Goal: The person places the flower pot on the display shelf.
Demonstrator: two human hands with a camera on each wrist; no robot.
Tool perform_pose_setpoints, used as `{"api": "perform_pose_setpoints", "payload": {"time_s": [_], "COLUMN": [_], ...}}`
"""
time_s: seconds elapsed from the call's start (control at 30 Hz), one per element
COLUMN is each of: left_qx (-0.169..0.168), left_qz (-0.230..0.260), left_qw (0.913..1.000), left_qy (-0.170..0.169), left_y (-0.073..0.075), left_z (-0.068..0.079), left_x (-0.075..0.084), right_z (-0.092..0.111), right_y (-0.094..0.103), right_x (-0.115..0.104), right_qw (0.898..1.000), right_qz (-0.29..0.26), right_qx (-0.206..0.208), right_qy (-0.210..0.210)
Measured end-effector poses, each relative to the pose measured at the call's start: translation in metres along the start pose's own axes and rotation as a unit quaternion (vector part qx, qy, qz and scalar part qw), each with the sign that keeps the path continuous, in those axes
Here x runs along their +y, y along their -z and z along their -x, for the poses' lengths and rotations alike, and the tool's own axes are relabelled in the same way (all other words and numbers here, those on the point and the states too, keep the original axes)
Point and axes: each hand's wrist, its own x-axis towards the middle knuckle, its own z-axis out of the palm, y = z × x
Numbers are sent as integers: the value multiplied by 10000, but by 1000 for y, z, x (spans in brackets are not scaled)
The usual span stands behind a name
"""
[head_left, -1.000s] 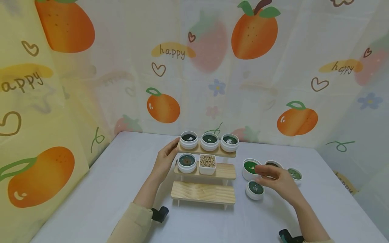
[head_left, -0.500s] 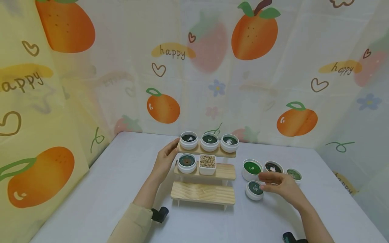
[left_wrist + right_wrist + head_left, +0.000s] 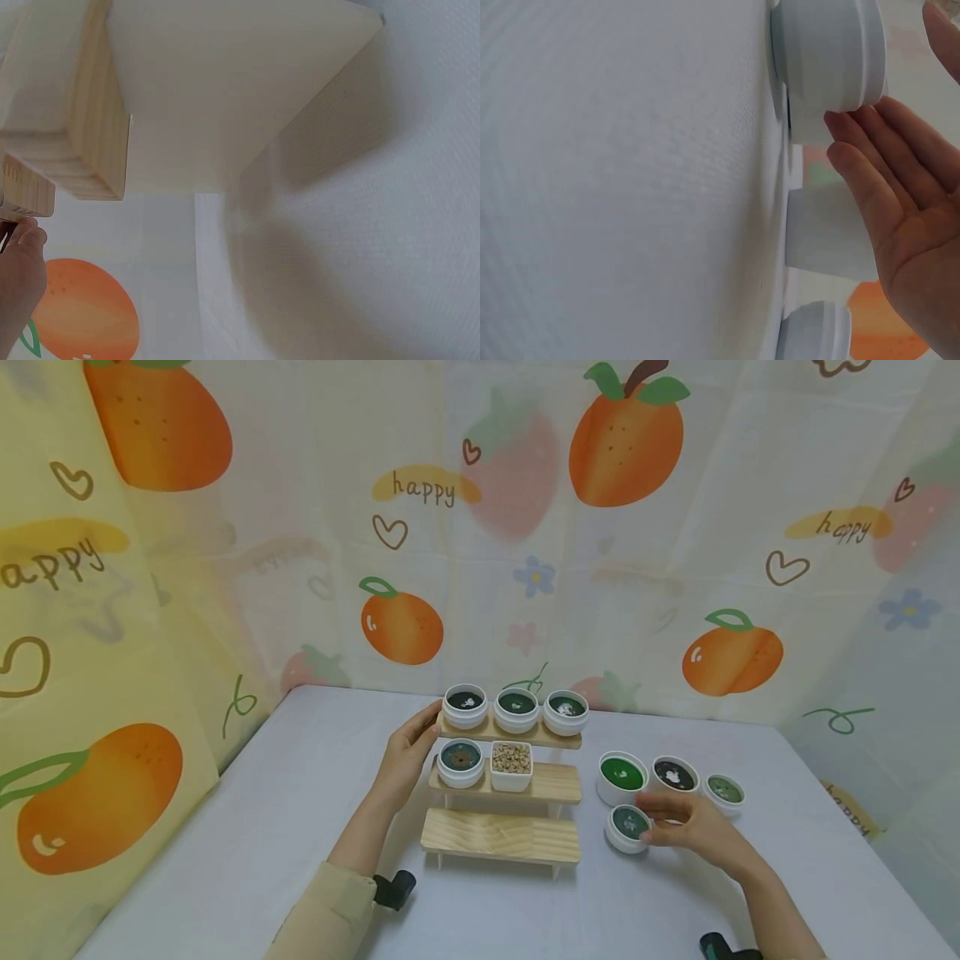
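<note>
My left hand [image 3: 405, 758] holds the left end of the top tier of a three-tier wooden display stand [image 3: 501, 835]. In the left wrist view its fingertips [image 3: 28, 231] meet that board's edge. My right hand [image 3: 693, 828] reaches the right side of a small round white pot [image 3: 628, 828] with a dark green filling. In the right wrist view the extended fingers [image 3: 911, 150] come right up to this pot [image 3: 829, 52], while the thumb stands apart. The pot sits upright on the table.
Behind the right hand stand more white pots: a bright green one [image 3: 621, 772], a black-and-white one [image 3: 675, 772] and a pale green one [image 3: 724, 790]. The stand's top tier bears three round pots; the middle tier bears a round pot [image 3: 461, 760] and a square grain-filled cup [image 3: 512, 764].
My right hand has moved back from above the bright green pot and down to the side of the small front pot. The left hand has kept its place on the stand.
</note>
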Motion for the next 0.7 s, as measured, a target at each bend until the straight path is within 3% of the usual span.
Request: {"api": "perform_pose_setpoints", "payload": {"time_s": [0.17,0.7], "left_qx": [-12,-11], "left_qz": [-1,17], "left_qw": [10000,10000], "left_qy": [3,10], "left_y": [0,1], "left_z": [0,0], "left_x": [0,-1], "right_z": [-1,-7], "right_y": [-2,-7], "right_x": [6,11], "right_qw": [9996,9989], "right_qz": [90,419], "right_qx": [-148,-203], "right_qy": [226,67]}}
